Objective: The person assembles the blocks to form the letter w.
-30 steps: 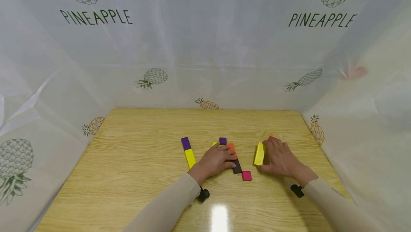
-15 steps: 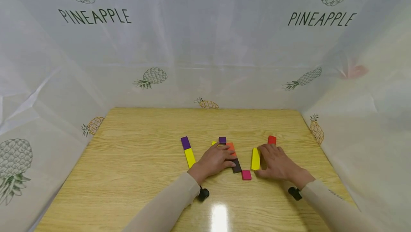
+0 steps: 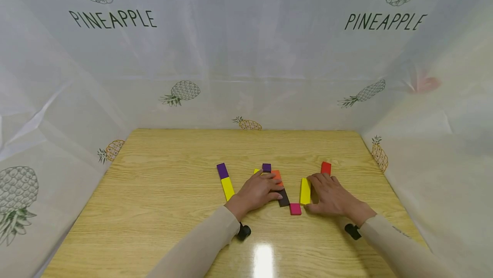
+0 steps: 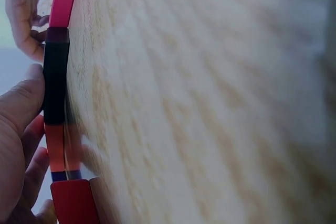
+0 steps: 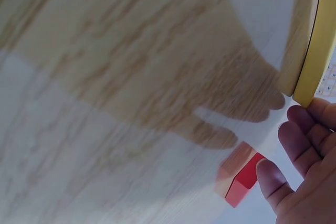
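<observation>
My right hand (image 3: 333,194) pinches a yellow block (image 3: 305,191) by its two ends, thumb at the near end, finger at the far end. The block lies on the wood table, its near end close to a pink block (image 3: 295,209). My left hand (image 3: 255,191) rests with extended fingers over an orange block (image 3: 277,177) and a black block (image 3: 283,198). In the left wrist view its thumb touches the black block (image 4: 55,77). A small purple block (image 3: 266,167) sits beyond the left fingertips. Another yellow block (image 3: 257,171) is mostly hidden by that hand.
A red block (image 3: 325,168) lies just beyond the right hand. To the left, a purple block (image 3: 222,170) and a yellow block (image 3: 227,188) lie end to end. A red block (image 4: 74,203) shows low in the left wrist view. Plastic sheeting (image 3: 246,55) surrounds the table.
My right hand has brought the yellow block left and nearer, to beside the pink block, and its tilt has lessened. The red block behind is more exposed. My left hand stays in place.
</observation>
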`<state>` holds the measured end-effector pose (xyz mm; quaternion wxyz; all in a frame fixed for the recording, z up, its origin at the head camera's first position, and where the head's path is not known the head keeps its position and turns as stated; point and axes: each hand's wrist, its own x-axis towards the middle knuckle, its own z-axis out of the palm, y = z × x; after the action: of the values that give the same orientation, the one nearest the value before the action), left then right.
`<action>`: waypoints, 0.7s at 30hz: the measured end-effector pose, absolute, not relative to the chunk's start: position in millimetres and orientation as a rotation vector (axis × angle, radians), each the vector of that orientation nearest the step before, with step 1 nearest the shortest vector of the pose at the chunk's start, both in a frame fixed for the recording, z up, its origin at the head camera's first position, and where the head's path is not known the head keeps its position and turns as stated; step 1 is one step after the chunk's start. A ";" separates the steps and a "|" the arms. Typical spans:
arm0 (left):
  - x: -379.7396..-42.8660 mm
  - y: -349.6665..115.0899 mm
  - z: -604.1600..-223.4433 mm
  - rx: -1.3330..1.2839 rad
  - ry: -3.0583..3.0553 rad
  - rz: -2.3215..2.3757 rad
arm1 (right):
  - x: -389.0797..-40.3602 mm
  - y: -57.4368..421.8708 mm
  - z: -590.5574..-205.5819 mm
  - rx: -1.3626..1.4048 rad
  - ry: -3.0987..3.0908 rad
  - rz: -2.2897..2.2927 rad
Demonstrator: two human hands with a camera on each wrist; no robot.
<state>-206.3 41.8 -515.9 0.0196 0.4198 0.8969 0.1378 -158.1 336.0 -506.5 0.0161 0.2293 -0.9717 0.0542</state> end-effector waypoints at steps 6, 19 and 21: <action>-205.9 41.7 -514.9 1.295 2.778 0.429 | -158.6 335.2 -506.6 0.718 -3.015 0.166; -205.5 41.8 -515.3 1.298 2.783 0.415 | -158.4 334.0 -503.9 0.725 -3.010 0.155; -205.6 41.7 -515.2 1.303 2.784 0.413 | -158.4 333.9 -504.0 0.723 -3.012 0.157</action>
<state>-205.6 41.7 -515.2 0.0203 0.4200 0.8975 0.1330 -158.4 333.9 -504.0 0.0200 0.2330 -0.9709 0.0507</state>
